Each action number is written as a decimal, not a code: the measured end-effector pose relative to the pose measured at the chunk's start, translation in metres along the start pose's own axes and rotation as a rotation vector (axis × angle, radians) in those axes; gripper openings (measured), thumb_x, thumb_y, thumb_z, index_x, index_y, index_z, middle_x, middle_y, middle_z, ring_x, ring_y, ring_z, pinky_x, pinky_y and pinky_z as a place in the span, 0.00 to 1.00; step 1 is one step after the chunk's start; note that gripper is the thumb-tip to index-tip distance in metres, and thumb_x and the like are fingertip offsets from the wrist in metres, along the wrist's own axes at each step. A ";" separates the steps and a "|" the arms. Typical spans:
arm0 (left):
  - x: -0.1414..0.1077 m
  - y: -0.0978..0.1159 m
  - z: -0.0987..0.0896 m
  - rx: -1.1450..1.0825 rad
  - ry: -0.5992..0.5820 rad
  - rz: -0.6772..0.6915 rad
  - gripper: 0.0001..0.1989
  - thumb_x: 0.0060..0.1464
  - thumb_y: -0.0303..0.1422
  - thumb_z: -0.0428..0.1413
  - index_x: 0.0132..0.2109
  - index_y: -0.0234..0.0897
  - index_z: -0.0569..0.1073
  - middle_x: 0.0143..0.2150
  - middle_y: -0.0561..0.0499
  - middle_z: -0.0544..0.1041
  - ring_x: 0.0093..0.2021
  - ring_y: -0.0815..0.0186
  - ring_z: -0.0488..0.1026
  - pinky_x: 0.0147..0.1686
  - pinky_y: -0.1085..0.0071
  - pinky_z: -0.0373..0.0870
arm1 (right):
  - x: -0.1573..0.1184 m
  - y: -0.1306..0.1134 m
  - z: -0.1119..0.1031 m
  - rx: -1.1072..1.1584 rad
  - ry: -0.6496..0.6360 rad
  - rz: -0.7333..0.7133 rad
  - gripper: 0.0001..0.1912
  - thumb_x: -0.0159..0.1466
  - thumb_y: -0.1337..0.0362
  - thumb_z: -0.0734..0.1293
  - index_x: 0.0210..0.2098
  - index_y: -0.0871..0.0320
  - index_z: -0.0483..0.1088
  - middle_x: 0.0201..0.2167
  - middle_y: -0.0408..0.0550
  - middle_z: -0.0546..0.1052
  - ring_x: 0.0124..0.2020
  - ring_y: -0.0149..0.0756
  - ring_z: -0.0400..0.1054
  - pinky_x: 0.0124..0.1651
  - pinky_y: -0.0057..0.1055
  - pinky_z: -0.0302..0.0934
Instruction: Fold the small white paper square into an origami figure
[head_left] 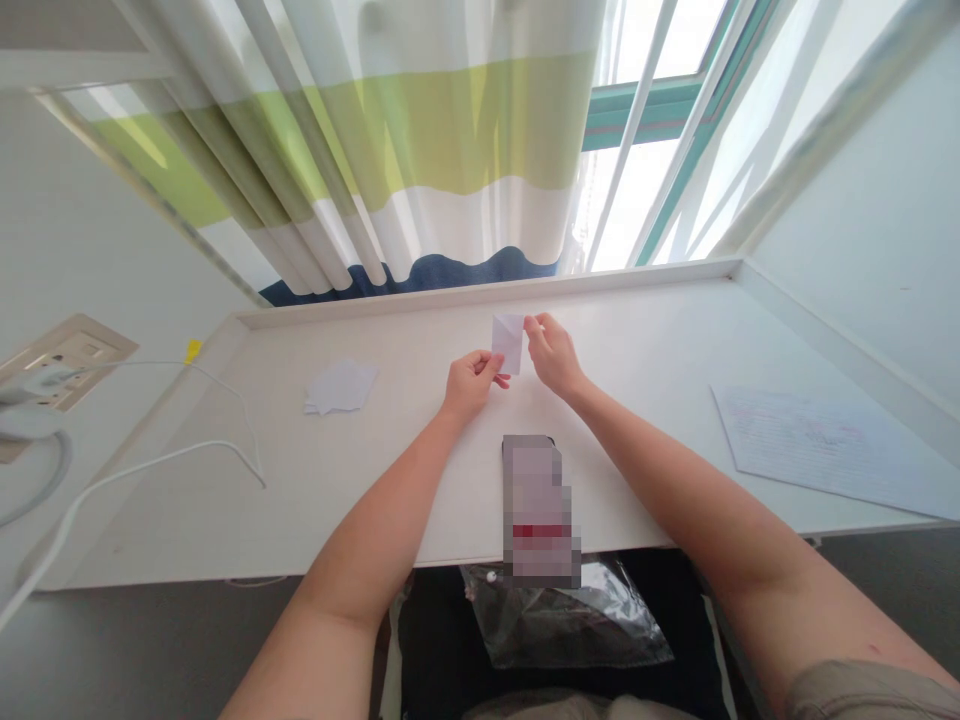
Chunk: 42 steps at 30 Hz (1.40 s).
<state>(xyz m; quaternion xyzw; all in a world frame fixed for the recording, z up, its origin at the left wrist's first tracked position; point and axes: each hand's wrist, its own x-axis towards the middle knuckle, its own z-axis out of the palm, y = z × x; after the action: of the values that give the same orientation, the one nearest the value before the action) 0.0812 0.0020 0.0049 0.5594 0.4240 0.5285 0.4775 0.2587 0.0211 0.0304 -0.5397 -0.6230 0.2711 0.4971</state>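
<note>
From my remote seat I see the small creased paper (pixel 507 341) near the frame's centre, its lower edge pinched between thumb and fingers of my left hand (pixel 469 386). My right hand (pixel 553 354) is curled, fingertips pinching the upper right corner. On the white desk (pixel 405 480), paper pieces (pixel 342 386) lie centre-left, a printed sheet (pixel 821 440) at right.

Clock centred on held paper (pixel 507 345): worktop (pixel 660 350) open at 3 up to printed sheet (pixel 817 445); gap at 9 before paper pile (pixel 341 387), then cable (pixel 187 446). In the way: back ledge (pixel 637 277) 12, pixelated object (pixel 534 490) 6, right forearm (pixel 667 475) 4, left forearm (pixel 394 490) 7.
</note>
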 end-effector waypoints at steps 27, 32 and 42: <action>-0.002 0.011 0.000 -0.019 -0.153 -0.046 0.27 0.55 0.60 0.69 0.33 0.39 0.79 0.28 0.50 0.81 0.31 0.64 0.77 0.38 0.66 0.71 | -0.016 0.011 -0.013 0.601 -0.460 0.093 0.34 0.68 0.28 0.64 0.44 0.54 0.76 0.42 0.51 0.84 0.41 0.43 0.78 0.49 0.42 0.74; -0.001 0.010 -0.001 -0.034 -0.198 -0.082 0.28 0.58 0.60 0.67 0.33 0.37 0.78 0.31 0.49 0.82 0.34 0.64 0.77 0.40 0.67 0.72 | -0.019 0.012 -0.008 0.689 -0.510 0.112 0.31 0.68 0.32 0.70 0.46 0.53 0.82 0.46 0.50 0.85 0.47 0.42 0.77 0.60 0.47 0.71; -0.002 0.009 -0.001 -0.109 -0.291 -0.103 0.33 0.55 0.65 0.66 0.38 0.36 0.76 0.34 0.46 0.85 0.36 0.58 0.84 0.44 0.61 0.77 | -0.021 0.007 -0.013 0.684 -0.501 0.105 0.25 0.63 0.39 0.79 0.49 0.50 0.83 0.49 0.49 0.86 0.50 0.42 0.78 0.55 0.42 0.72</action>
<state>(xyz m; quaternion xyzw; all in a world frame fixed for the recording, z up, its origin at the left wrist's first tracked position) 0.0802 -0.0016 0.0136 0.5808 0.3490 0.4391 0.5900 0.2718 0.0004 0.0221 -0.2920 -0.5705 0.6097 0.4665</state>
